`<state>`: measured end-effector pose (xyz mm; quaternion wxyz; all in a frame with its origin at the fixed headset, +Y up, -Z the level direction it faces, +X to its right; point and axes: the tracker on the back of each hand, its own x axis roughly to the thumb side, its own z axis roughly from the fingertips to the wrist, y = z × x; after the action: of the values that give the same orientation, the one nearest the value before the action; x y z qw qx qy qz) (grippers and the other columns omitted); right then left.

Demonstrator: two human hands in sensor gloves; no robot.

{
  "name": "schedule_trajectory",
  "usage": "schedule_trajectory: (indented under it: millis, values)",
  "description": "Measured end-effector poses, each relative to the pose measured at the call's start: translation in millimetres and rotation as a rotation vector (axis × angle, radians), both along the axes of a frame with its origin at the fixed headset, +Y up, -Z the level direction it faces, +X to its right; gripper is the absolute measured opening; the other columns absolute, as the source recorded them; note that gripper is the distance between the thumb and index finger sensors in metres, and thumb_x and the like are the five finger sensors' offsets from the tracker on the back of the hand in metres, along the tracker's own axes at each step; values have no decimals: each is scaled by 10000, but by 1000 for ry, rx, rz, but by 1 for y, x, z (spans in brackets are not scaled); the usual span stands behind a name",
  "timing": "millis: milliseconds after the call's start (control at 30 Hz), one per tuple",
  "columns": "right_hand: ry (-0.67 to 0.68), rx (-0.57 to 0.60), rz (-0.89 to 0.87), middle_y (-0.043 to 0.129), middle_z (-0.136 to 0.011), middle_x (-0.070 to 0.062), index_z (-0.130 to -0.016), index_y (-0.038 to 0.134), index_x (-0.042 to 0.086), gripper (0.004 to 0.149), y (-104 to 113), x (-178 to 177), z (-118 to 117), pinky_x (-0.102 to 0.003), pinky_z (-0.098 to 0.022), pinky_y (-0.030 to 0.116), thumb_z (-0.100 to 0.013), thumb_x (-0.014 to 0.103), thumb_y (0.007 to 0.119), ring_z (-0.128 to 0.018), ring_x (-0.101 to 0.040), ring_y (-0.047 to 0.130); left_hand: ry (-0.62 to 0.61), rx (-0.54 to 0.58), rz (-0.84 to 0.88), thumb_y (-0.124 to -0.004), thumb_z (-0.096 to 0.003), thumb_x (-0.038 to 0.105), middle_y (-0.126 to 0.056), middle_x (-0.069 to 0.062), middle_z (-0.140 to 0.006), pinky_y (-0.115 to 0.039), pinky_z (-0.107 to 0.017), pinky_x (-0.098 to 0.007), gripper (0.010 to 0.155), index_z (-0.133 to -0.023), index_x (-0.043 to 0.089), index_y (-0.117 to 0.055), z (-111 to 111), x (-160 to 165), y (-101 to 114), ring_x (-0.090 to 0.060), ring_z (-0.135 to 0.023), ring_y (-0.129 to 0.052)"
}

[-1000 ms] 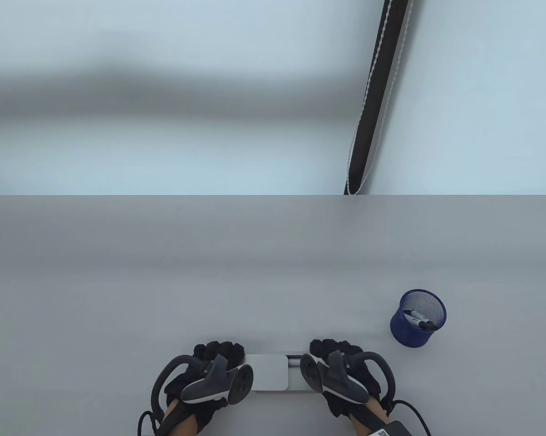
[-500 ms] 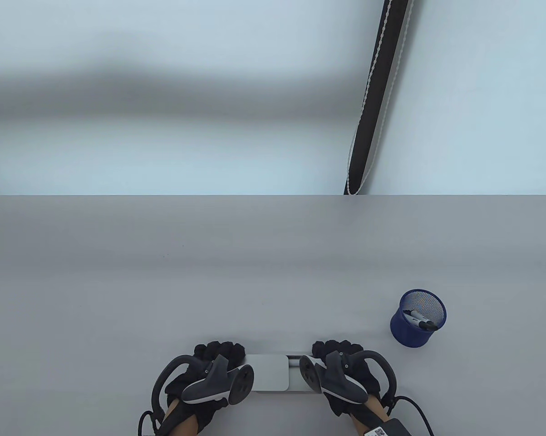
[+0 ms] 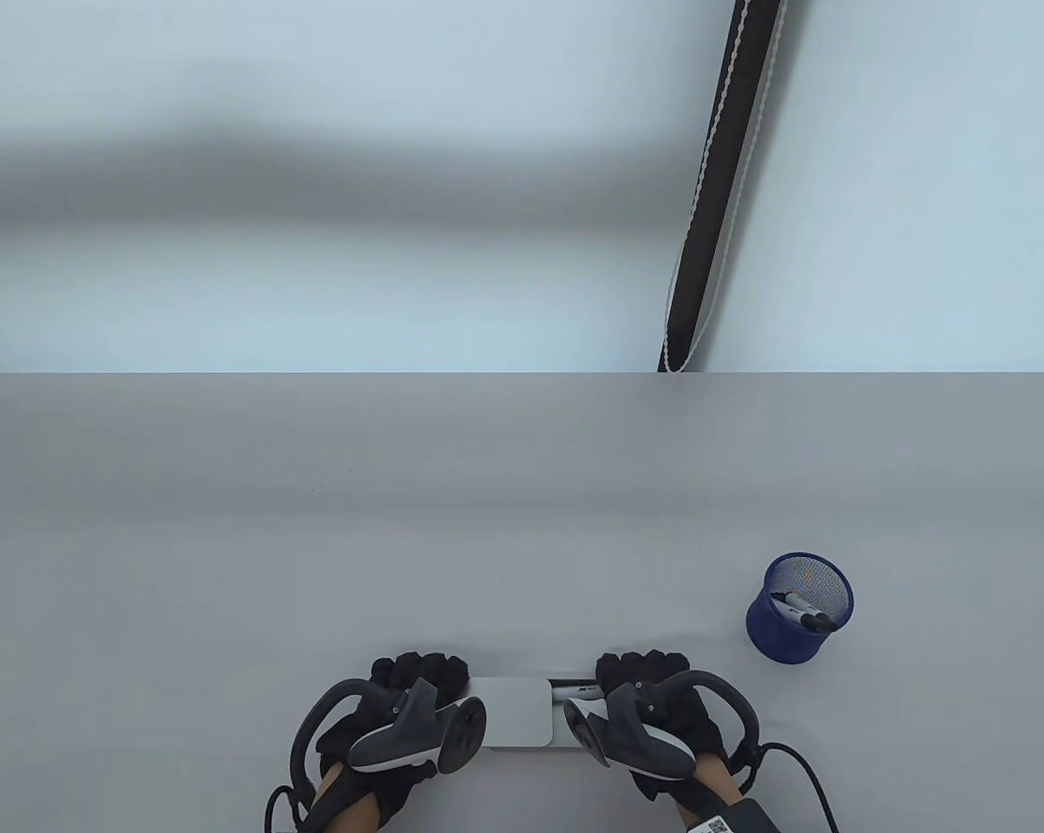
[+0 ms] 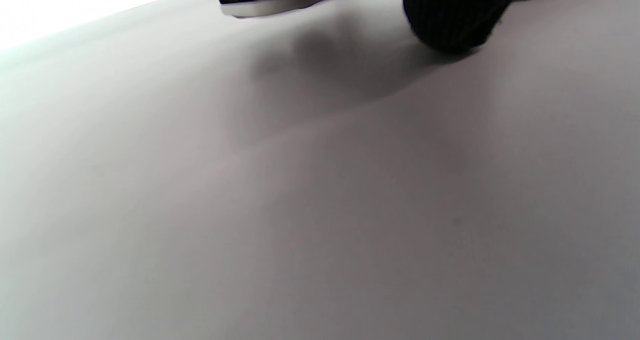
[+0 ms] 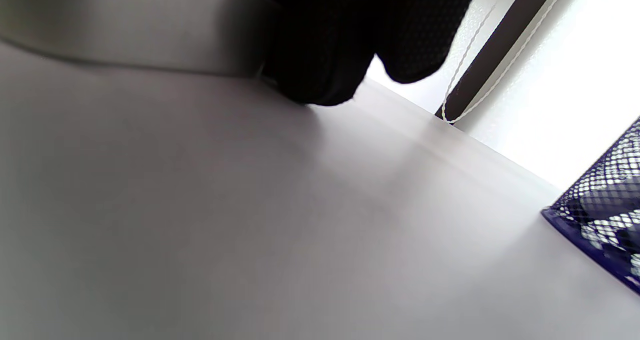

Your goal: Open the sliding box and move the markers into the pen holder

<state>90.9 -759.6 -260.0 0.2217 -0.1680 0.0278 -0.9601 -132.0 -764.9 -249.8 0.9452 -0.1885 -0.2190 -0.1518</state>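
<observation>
The white sliding box [image 3: 511, 710] lies at the table's near edge between my two hands. My left hand [image 3: 417, 675] grips its left end, fingers curled over the far side; one of its fingertips [image 4: 450, 14] touches the table beside the box edge [image 4: 265, 4]. My right hand [image 3: 647, 675] grips the right end, where the inner tray [image 3: 561, 720] pokes out and a marker [image 3: 578, 691] shows in the gap. The box wall [image 5: 125, 34] runs up to my right fingers [image 5: 325, 54]. The blue mesh pen holder [image 3: 799, 609] stands at the right with a marker [image 3: 804, 610] inside.
The grey table [image 3: 487, 521] stretches far behind the box to its back edge. A dark blind strip with a white cord [image 3: 712, 191] hangs beyond the table. The pen holder [image 5: 600, 225] stands close to my right hand's right.
My right hand has shifted slightly right and toward me, the tray has slid a little further out, and a marker now shows in the gap. The left hand has stayed put.
</observation>
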Motion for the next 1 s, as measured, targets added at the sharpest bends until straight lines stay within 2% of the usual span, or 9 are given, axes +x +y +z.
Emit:
schedule_trajectory:
  millis: [133,733,967,1000]
  values:
    - [10,-3,-26,859,-784,71,-830,682,350,776,2,2,1,-355,-569,836,-112,283,968,-623,-54,963,0,0,0,-646,-486,597,-425,-20,-1178,-566,-832,-448,761,-1082,262,-311,0,0,0,-260,-1085,-566]
    - [-11,-35,-192,872,-784,84,-820,701,368,553,8,18,-1,-349,-555,852,-298,336,878,-615,-53,981,3,0,1,-648,-483,598,-429,-20,-1177,-567,-831,-447,766,-1083,261,-312,0,0,1,-260,-1084,-569]
    - [-43,-53,-353,894,-776,64,-812,741,356,495,11,29,-2,-371,-550,856,-335,312,867,-605,-75,998,2,1,5,-648,-476,599,-432,-14,-1176,-571,-831,-444,767,-1082,266,-314,0,0,1,-254,-1084,-572]
    - [-51,-56,-383,899,-772,58,-810,749,351,456,11,30,-3,-374,-545,857,-368,304,853,-601,-80,1002,2,1,5,-647,-477,599,-433,-15,-1176,-570,-831,-444,768,-1083,266,-313,0,0,1,-254,-1084,-571]
